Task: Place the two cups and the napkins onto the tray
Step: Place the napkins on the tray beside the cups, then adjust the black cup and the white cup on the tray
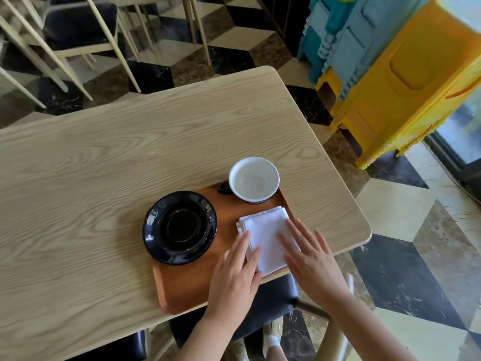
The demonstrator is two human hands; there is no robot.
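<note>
Both hands, left hand (235, 278) and right hand (311, 259), lie flat with fingers extended, gripping nothing, on the folded napkins (268, 237). Napkins rest on the tray (182, 287) (right side), near the white cup (253, 179) and black saucer (179, 227).

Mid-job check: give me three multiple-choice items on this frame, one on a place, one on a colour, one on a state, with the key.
1. Where do the napkins lie?
A. on the tray
B. on the floor
C. in the cup

2. What colour is the saucer?
A. white
B. black
C. yellow

3. How is the white cup standing?
A. tipped on its side
B. upside down
C. upright

Key: 1 A, they rest on the brown tray under the left hand and right hand; 2 B, glossy black; 3 C, its open mouth faces up.
</note>
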